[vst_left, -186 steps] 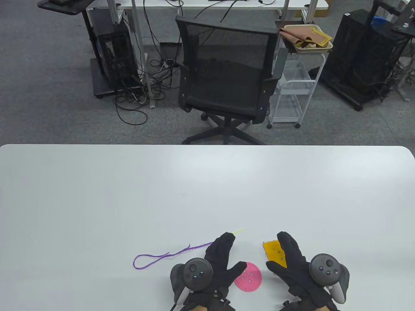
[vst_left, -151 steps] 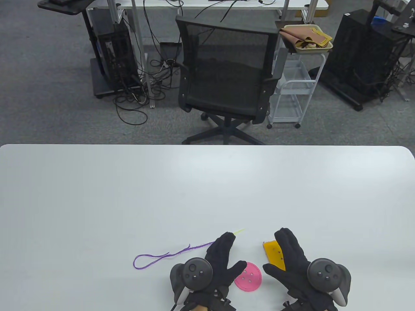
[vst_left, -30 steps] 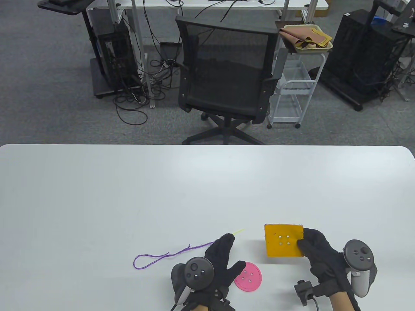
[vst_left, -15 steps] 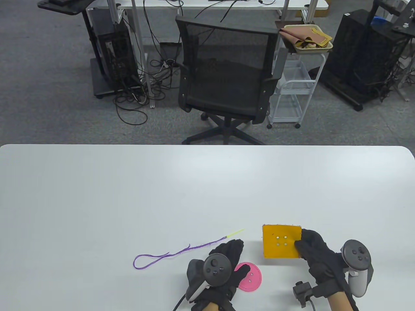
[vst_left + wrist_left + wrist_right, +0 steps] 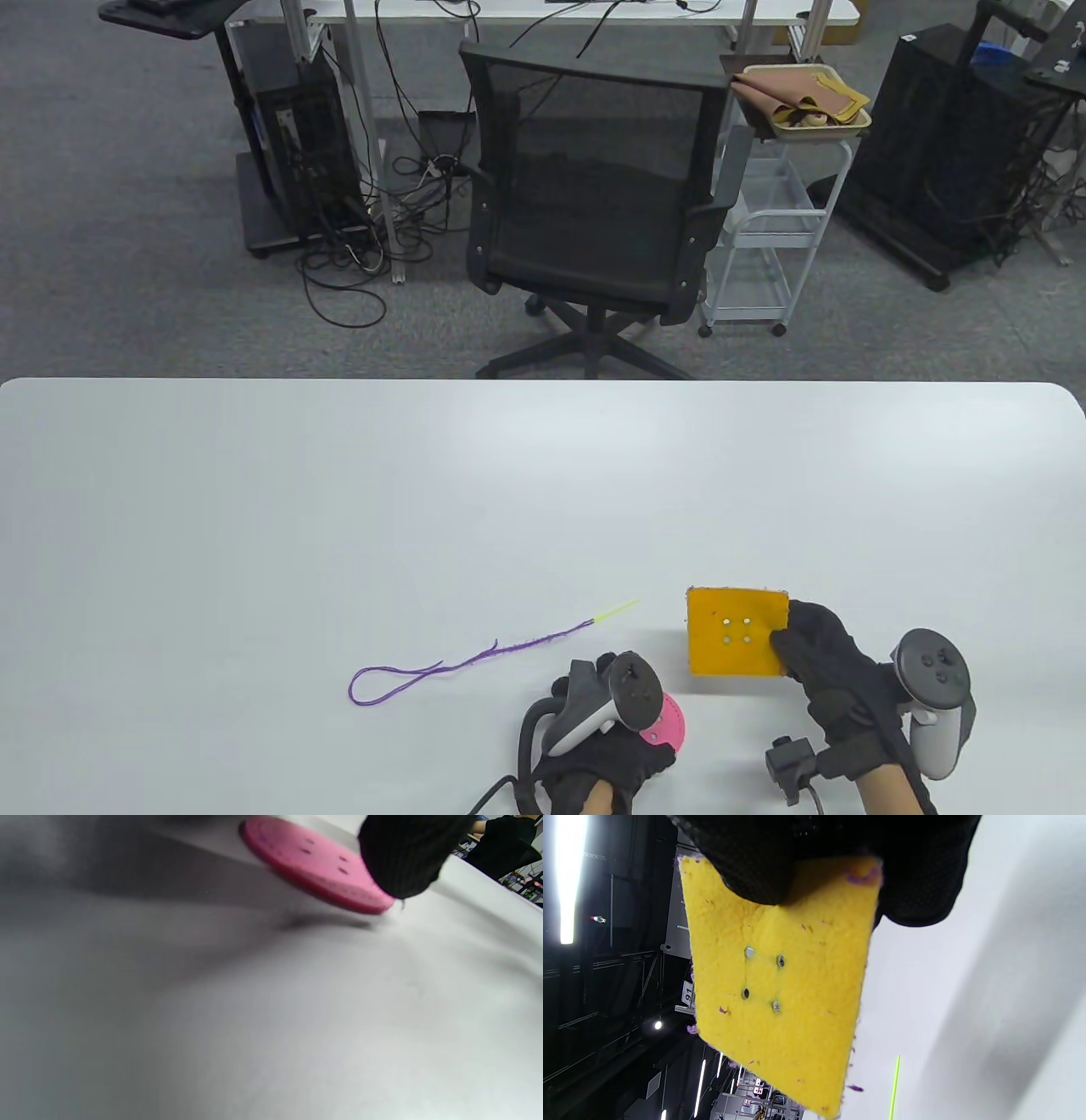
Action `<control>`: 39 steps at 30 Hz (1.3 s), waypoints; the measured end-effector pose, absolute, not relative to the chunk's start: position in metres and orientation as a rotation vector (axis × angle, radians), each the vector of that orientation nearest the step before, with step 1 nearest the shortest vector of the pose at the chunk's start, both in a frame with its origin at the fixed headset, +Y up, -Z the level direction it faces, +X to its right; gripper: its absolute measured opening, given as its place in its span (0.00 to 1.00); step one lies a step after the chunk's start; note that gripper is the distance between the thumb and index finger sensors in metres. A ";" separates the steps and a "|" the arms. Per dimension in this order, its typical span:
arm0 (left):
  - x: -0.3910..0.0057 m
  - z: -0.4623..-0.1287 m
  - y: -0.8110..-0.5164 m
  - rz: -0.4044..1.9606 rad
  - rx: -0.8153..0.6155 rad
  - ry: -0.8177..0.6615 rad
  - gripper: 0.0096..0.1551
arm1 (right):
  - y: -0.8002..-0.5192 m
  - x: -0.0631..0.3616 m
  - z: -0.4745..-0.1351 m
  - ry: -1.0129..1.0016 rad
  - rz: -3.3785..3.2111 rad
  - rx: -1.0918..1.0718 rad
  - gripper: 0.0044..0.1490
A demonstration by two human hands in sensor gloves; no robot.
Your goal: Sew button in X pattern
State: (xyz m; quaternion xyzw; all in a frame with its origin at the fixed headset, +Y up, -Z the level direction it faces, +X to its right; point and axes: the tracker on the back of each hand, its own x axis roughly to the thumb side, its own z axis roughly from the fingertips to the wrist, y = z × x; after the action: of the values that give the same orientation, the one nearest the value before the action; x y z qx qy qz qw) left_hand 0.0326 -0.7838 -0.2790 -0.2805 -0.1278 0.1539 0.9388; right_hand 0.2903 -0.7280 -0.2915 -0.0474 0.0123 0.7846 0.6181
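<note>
Right wrist view shows the right hand [image 5: 840, 853] pinching the yellow felt square [image 5: 780, 984] by one edge, thumb [image 5: 755, 866] on the near face and the other fingers behind it, so the grip is closed on the felt and the piece is held up off the bench [image 5: 339, 509]; its four holes [image 5: 761, 978] face the camera. In the table view that hand [image 5: 836, 671] holds the square [image 5: 736, 632] at its right edge. The left hand [image 5: 607, 751] has its grip on the pink button [image 5: 670, 726]; in the left wrist view one fingertip [image 5: 403, 857] presses the button's [image 5: 314, 861] edge and the disc sits tilted, one side raised above the bench. The tracker hides most of the button from above, and the left thumb cannot be made out. Purple thread [image 5: 441, 671] with a yellow-green needle [image 5: 617, 609] lies on the bench, left of the square.
</note>
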 end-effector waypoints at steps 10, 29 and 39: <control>0.032 -0.280 -0.784 0.300 -0.549 -0.265 0.59 | -0.728 0.291 -0.291 0.028 1.801 -0.116 0.23; 0.022 -0.288 -0.779 0.337 -0.587 -0.263 0.59 | -0.730 0.290 -0.292 0.043 1.813 -0.132 0.23; 0.025 -0.284 -0.773 0.250 -0.476 -0.278 0.58 | -0.730 0.290 -0.292 0.043 1.812 -0.131 0.23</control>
State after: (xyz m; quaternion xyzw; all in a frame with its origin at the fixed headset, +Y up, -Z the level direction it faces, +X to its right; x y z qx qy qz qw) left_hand 0.0254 -0.7727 -0.2844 -0.2343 -0.1371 0.1231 0.9545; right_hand 0.2902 -0.7299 -0.2923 -0.0568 0.0188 0.7864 0.6148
